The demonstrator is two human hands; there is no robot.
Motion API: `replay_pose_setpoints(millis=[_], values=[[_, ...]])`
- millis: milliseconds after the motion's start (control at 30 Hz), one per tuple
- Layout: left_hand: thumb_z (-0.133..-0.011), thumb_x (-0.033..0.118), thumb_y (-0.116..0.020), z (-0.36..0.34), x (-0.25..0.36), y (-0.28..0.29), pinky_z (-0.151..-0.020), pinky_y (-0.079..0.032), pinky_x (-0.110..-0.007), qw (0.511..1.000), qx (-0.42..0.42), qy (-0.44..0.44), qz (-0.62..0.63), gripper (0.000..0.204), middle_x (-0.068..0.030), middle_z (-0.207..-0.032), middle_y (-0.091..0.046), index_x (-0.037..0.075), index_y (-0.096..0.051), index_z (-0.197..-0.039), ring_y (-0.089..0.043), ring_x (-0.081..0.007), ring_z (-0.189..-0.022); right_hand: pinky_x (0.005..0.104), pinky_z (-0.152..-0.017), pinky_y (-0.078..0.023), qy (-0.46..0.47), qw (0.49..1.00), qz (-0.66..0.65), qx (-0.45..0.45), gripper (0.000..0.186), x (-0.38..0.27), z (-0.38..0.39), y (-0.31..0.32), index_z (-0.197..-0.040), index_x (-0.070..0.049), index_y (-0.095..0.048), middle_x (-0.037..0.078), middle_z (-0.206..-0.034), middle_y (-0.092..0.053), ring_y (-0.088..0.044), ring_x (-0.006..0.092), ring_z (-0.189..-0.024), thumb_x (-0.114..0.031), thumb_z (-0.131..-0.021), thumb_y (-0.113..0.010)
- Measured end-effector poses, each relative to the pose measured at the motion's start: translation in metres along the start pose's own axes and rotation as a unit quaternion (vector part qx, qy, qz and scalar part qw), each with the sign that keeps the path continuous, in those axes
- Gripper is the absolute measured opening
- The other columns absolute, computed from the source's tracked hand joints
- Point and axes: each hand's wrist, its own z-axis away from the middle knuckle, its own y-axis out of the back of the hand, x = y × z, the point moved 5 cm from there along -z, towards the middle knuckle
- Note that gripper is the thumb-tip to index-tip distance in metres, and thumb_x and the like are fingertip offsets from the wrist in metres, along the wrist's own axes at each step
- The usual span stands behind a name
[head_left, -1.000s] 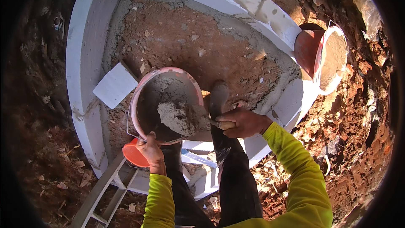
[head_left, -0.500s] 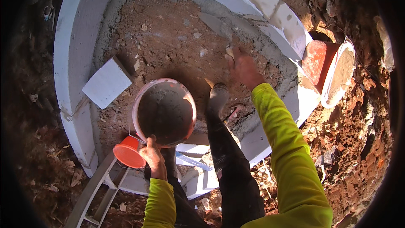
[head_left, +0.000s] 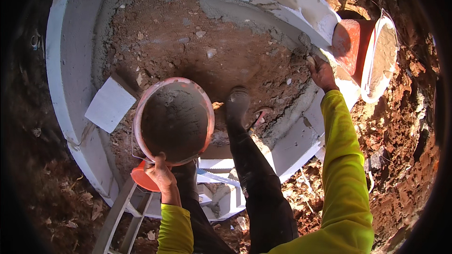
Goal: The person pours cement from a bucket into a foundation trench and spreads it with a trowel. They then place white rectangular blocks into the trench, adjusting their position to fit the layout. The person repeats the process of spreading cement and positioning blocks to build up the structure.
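My left hand [head_left: 159,171] grips the near rim of a pink bucket [head_left: 207,127] partly filled with grey mortar. My right hand [head_left: 321,73] is closed on the wooden handle of a trowel [head_left: 311,59], out at the right side beside the mortar bed [head_left: 282,28] along the white block wall [head_left: 306,4]. Its blade is hard to make out against the grey mortar. An orange bucket [head_left: 141,178] sits behind my left hand. A loose white block [head_left: 109,104] lies on the soil left of the pink bucket.
Curved white block walls [head_left: 70,61] enclose reddish soil [head_left: 235,51]. A red bucket [head_left: 355,51] with a pale bucket of mortar [head_left: 379,61] rests outside at the right. A metal ladder [head_left: 120,209] leans at lower left. My legs and boot [head_left: 238,106] stand in the middle.
My right hand carried a trowel load of mortar out of the pink bucket, first up, then rightward to the wall's mortar bed. The bucket in my left hand looks less heaped.
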Motion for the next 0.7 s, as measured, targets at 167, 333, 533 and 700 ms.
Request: replay_pose_setpoints(millis=[167, 333, 533, 700], values=[[-0.081, 0.001, -0.063, -0.013, -0.013, 0.016, -0.049, -0.041, -0.022, 0.999, -0.007, 0.036, -0.022, 0.002, 0.0017, -0.074, -0.058, 0.003, -0.064, -0.082, -0.051, -0.0066, -0.059, 0.043, -0.071, -0.053, -0.057, 0.998, -0.011, 0.039, 0.035, -0.038, 0.072, -0.011, -0.123, 0.0, -0.058, 0.025, -0.079, -0.065, -0.068, 0.0404, -0.079, -0.022, -0.096, -0.059], [-0.079, 0.001, -0.063, -0.015, -0.006, 0.0, -0.055, -0.037, -0.022, 0.999, -0.036, 0.002, -0.031, 0.01, 0.0053, -0.067, -0.057, 0.003, -0.063, -0.07, -0.048, -0.0042, -0.057, 0.0444, -0.067, -0.056, 0.24, 0.964, 0.031, -0.114, 0.04, -0.206, 0.127, -0.026, -0.122, -0.004, -0.059, 0.019, -0.103, -0.061, -0.067, 0.0338, -0.076, -0.016, -0.084, -0.066], [-0.079, -0.001, -0.062, -0.003, 0.029, -0.025, -0.048, -0.032, -0.023, 0.974, -0.124, -0.169, -0.087, 0.024, 0.0059, -0.058, -0.05, 0.007, -0.051, -0.059, -0.042, -0.0025, -0.052, 0.0391, -0.068, -0.057, 0.404, 0.88, 0.181, -0.173, 0.039, -0.332, 0.106, -0.097, -0.12, 0.002, -0.058, 0.024, -0.105, -0.061, -0.067, 0.0309, -0.078, -0.011, -0.083, -0.056], [-0.074, -0.004, -0.064, -0.009, 0.051, -0.009, -0.051, -0.031, -0.026, 0.958, -0.141, -0.228, -0.104, 0.028, 0.0002, -0.057, -0.042, 0.002, -0.041, -0.058, -0.038, -0.0063, -0.054, 0.0393, -0.069, -0.056, 0.438, 0.827, 0.25, -0.246, 0.044, -0.355, 0.125, -0.047, -0.124, 0.006, -0.051, 0.021, -0.115, -0.059, -0.067, 0.0301, -0.085, -0.012, -0.085, -0.055]])
